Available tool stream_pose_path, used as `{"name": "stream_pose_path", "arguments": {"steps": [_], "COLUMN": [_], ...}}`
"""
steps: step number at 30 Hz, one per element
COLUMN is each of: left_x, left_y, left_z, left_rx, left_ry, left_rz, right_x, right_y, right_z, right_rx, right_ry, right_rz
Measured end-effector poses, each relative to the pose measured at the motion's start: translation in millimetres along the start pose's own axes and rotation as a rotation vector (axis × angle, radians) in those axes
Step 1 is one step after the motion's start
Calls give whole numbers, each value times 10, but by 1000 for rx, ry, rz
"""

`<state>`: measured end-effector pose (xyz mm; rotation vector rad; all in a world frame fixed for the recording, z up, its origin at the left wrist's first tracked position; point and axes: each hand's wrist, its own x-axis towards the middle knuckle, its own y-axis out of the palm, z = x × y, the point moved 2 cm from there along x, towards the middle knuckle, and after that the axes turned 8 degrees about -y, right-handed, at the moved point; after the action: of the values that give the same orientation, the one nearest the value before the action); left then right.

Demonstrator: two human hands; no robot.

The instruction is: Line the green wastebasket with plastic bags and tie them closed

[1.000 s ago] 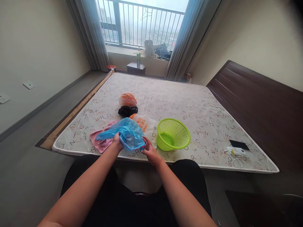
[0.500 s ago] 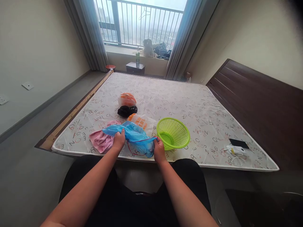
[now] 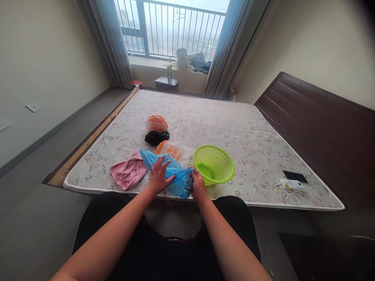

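Here, in the head view, the blue plastic bag (image 3: 178, 181) is lying at the mattress's (image 3: 249, 132) near edge, beside a green basket (image 3: 215, 164). The right hand (image 3: 198, 185) is pinching its rim; the left hand (image 3: 159, 177), spread open, is resting against it. Looking light, soft and slippery, it is probably offering its surest hold there, at the rim.

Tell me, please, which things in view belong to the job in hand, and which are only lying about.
In the job: blue plastic bag, gripped by the right hand, left hand spread over it.
Apparently just lying about: pink cloth, green basket, printed plastic bag, black bundle, orange-and-white bundle, dark flat device, white device with cable.
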<state>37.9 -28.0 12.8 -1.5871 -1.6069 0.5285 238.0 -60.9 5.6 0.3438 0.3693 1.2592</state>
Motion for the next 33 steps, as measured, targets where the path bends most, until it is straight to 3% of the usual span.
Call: {"name": "stream_pose_path", "arguments": {"steps": [5,9,11,15,18,22,28,33], "left_x": [71,116,120,116,107,80,-31,-180], "left_y": [172,159,148,149,148,117,100,292], "left_z": [162,180,160,133,94,-25,-267,-403], "left_rx": [75,12,-19,-53,-102,-184,-214,-61], "left_ry": [-47,-54,-40,13,59,108,201,302], "left_rz": [173,170,174,210,259,304,148,-9], "right_x": [-2,13,-5,-153,-290,-330,-177,-188], "right_y": [-9,-58,-93,-41,96,213,110,79], "right_z": [-4,29,103,321,375,282,234,478], "right_rx": [38,-98,-318,-792,-1007,-1094,-1039,-842], "right_ry": [7,-34,-157,-593,-734,-661,-466,-398], "right_rz": [-36,-12,1,102,274,377,198,111]}}
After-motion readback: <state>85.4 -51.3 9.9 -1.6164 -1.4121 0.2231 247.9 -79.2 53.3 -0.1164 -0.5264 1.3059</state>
